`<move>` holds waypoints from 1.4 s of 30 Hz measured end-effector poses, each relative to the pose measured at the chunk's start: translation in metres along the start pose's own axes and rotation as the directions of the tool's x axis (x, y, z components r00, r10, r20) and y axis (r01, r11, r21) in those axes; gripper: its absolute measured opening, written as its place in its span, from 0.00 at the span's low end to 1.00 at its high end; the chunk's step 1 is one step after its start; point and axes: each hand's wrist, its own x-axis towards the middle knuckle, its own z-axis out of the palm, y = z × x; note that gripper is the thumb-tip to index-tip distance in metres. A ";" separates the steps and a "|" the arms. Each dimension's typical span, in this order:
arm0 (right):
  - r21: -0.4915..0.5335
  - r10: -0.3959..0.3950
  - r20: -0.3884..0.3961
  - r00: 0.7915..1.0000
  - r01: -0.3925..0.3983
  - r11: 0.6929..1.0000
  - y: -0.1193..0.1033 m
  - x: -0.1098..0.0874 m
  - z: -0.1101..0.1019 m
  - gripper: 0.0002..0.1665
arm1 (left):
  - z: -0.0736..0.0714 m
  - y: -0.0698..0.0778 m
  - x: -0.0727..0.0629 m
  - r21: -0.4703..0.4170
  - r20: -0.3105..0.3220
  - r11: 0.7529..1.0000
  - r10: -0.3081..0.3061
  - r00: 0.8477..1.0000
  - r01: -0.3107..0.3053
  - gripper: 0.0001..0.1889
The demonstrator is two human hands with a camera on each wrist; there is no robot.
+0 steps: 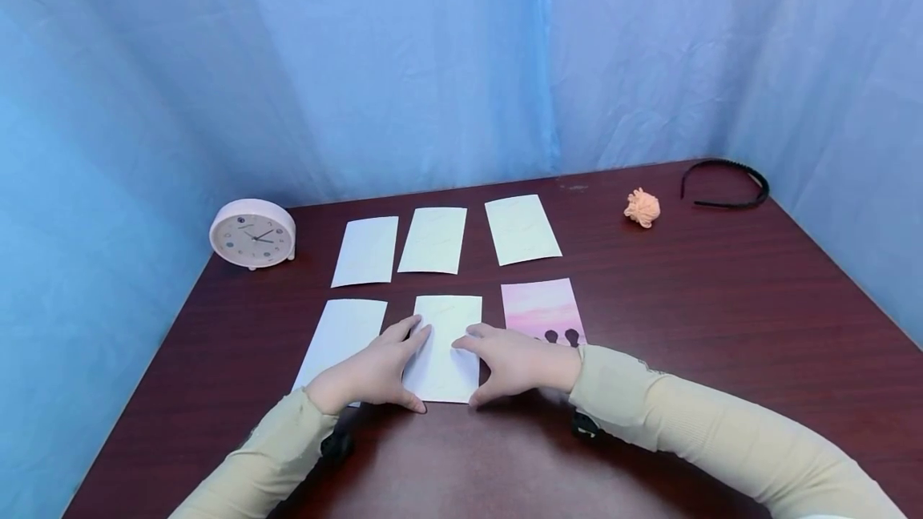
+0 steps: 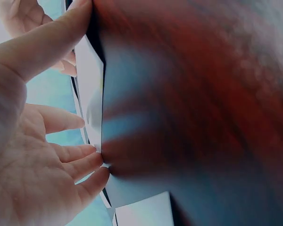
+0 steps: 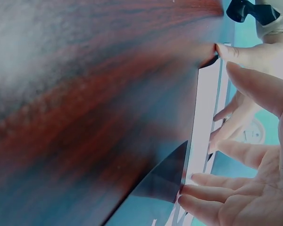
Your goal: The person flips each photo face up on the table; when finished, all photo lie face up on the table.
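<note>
A white card (image 1: 443,359) lies in the middle of the front row on the dark wood table, between the two hands. My left hand (image 1: 378,365) is at its left edge, fingers spread and fairly straight, the thumb by the near corner. On the opposite side my right hand (image 1: 513,357) has its fingertips over the card's right edge and its thumb near the lower right corner. Both palms stand clear of the card in the wrist views. A pink picture card (image 1: 541,304) with dark round shapes is partly hidden behind the right hand and wrist.
Another white card (image 1: 346,335) lies left of the left hand. Behind are three more white cards: left (image 1: 365,251), middle (image 1: 434,240) and right (image 1: 522,229). A round white clock (image 1: 252,235) stands at far left; a peach scrunchie-like bundle (image 1: 642,208) and black headband (image 1: 728,204) lie back right.
</note>
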 end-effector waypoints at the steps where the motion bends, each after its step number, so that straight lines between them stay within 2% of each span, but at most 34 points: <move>1: 0.004 0.002 -0.001 1.000 -0.001 1.000 0.000 0.000 0.000 0.41 | 0.000 0.000 0.000 -0.005 0.001 1.000 -0.002 1.000 0.002 0.56; 5: 0.016 0.015 0.005 1.000 -0.015 1.000 0.000 0.001 -0.001 0.41 | 0.000 0.001 0.000 -0.013 0.010 1.000 0.002 1.000 -0.002 0.56; 10: 0.020 -0.008 -0.017 1.000 0.009 1.000 0.001 0.001 -0.001 0.41 | 0.000 0.002 0.000 0.013 0.005 1.000 0.018 1.000 -0.018 0.53; 17: 0.044 -0.015 -0.048 0.999 0.017 0.999 0.002 0.003 0.001 0.40 | 0.004 0.003 -0.002 -0.023 -0.001 0.999 0.022 1.000 -0.022 0.54; 20: 0.066 -0.020 -0.056 0.998 0.024 0.998 0.002 0.005 0.003 0.39 | 0.002 0.004 -0.003 -0.009 -0.029 0.999 0.037 0.999 -0.037 0.54; 24: 0.094 -0.034 -0.042 0.999 0.038 0.995 0.000 0.005 0.003 0.39 | -0.001 0.001 -0.002 0.054 -0.079 0.996 0.075 0.994 -0.071 0.51; 28: 0.111 -0.022 -0.020 1.000 0.025 0.993 -0.003 0.004 0.002 0.39 | -0.003 -0.006 -0.001 0.071 -0.091 0.995 0.076 0.993 -0.070 0.50; 33: 0.083 0.005 -0.014 1.000 -0.004 0.997 -0.005 -0.001 0.000 0.39 | -0.003 -0.011 -0.003 0.062 -0.065 0.996 0.068 0.996 -0.064 0.53; 37: 0.082 -0.001 -0.021 1.000 0.003 0.997 -0.004 -0.002 0.001 0.39 | -0.002 -0.012 -0.004 0.075 -0.045 0.993 0.094 0.995 -0.090 0.53; 42: 0.099 -0.035 -0.021 0.999 0.037 0.994 -0.004 -0.001 0.002 0.40 | -0.003 -0.011 -0.005 0.088 -0.053 0.988 0.135 0.989 -0.130 0.50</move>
